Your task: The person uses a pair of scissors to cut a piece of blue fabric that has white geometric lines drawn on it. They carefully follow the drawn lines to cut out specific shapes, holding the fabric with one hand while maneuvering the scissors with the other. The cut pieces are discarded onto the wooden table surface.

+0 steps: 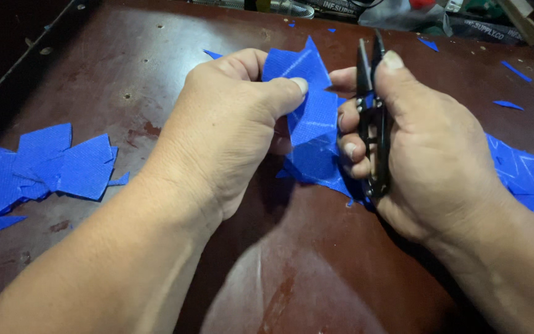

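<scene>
- The left hand (230,124) pinches a blue fabric piece (310,124) between thumb and fingers, above the dark brown table (316,260).
- The right hand (428,142) has a clenched grip on black thread snips (373,117), just right of the fabric piece, blades pointing away from the person.
- A pile of cut blue pieces (44,170) lies far left of the fabric piece.
- A larger blue fabric sheet (529,179) lies to its right, partly under the right wrist.
- Small blue scraps (508,104) lie beyond the right hand.
</scene>
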